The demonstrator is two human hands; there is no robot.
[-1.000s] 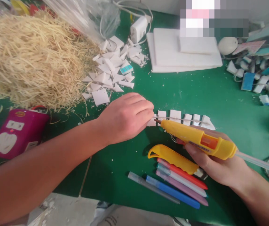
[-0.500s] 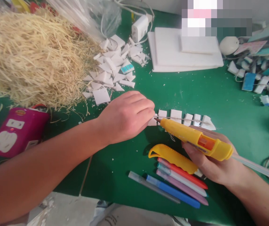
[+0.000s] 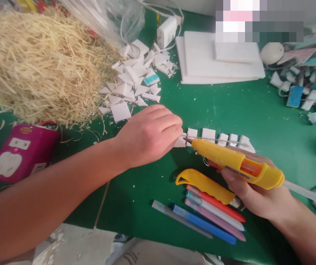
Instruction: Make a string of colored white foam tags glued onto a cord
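Observation:
My right hand (image 3: pixel 253 184) is wrapped round a yellow hot glue gun (image 3: pixel 221 154) with a clear glue stick (image 3: pixel 307 193) out of its back. The gun's dark nozzle points left, at a white foam piece (image 3: pixel 180 141) beside my left fingertips. My left hand (image 3: pixel 152 136) is closed, palm down, with its fingertips pinched at the left end of a thin string (image 3: pixel 198 138). That string runs over a row of several small white foam pieces (image 3: pixel 208 134) on the green table (image 3: pixel 221 103). The fingertips themselves are partly hidden.
Below the gun lie a yellow utility knife (image 3: pixel 204 184) and several pens (image 3: pixel 204 224). A straw heap (image 3: pixel 44 70), foam scraps (image 3: pixel 130 77) and a magenta power socket (image 3: pixel 22 152) are on the left. White foam sheets (image 3: pixel 221 70) lie behind; painted pieces (image 3: pixel 294 96) sit at right.
My right hand and the glue gun have shifted slightly right; the nozzle stays close to my left fingertips. My left hand keeps its pinch. The whole view has moved a little.

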